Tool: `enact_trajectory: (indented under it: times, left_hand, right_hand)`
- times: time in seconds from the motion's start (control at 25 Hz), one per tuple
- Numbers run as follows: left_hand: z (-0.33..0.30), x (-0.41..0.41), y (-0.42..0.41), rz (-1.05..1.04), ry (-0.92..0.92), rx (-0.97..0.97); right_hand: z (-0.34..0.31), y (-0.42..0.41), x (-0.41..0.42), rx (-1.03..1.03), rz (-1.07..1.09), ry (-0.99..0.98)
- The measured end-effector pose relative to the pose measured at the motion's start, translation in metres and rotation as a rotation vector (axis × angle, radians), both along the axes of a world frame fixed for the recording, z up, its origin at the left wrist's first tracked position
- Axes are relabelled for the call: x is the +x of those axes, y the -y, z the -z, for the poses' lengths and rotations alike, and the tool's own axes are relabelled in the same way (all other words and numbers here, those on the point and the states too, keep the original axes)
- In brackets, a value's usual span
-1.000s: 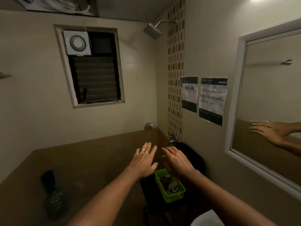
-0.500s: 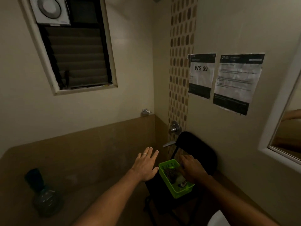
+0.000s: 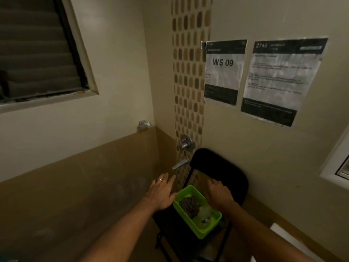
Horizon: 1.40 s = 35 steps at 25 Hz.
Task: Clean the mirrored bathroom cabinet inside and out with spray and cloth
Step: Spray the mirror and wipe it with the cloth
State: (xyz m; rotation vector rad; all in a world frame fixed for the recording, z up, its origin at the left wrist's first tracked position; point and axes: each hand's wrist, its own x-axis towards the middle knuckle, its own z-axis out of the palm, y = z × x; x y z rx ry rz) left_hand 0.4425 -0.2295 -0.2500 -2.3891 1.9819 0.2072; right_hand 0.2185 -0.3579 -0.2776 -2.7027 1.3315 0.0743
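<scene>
A green basket (image 3: pixel 211 230) stands on a black folding chair (image 3: pixel 226 176) in the shower corner. Inside it lie a dark crumpled cloth (image 3: pixel 188 205) and a pale spray bottle (image 3: pixel 204 214) on its side. My left hand (image 3: pixel 161 193) hovers at the basket's left edge, flat, fingers spread, a ring on one finger. My right hand (image 3: pixel 220 193) hangs over the basket's right side, palm down, fingers bent downward, holding nothing that I can see. Only the white frame corner of the mirrored cabinet (image 3: pixel 336 163) shows at the right edge.
Two printed sheets (image 3: pixel 224 72) are taped to the right wall. A shower valve handle (image 3: pixel 186 142) and a spout (image 3: pixel 180 164) stick out of the mosaic tile strip just behind the chair. A louvred window (image 3: pixel 37 53) is at upper left.
The view has dropped and moved closer to the chair. My right hand has shifted from inside the basket toward its right side. The mirror has slid almost out of view.
</scene>
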Motion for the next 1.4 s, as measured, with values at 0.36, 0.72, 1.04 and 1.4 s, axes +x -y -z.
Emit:
enact_trajectory:
  times: [0.36, 0.72, 1.04, 1.4]
  left_hand:
    - [0.052, 0.014, 0.092, 0.125, -0.094, 0.098]
    - [0.089, 0.043, 0.176, 0.492, -0.132, 0.124]
    - [0.102, 0.054, 0.207, 0.849, -0.173, 0.248]
    - [0.047, -0.008, 0.216, 1.042, -0.641, 0.224]
  right_hand:
    - [0.07, 0.034, 0.012, 0.189, 0.314, 0.09]
    - [0.095, 0.039, 0.053, 0.096, 0.543, 0.213]
    - [0.082, 0.014, 0.081, 0.093, 0.767, 0.395]
    - [-0.053, -0.013, 0.046, -0.234, 0.83, 0.8]
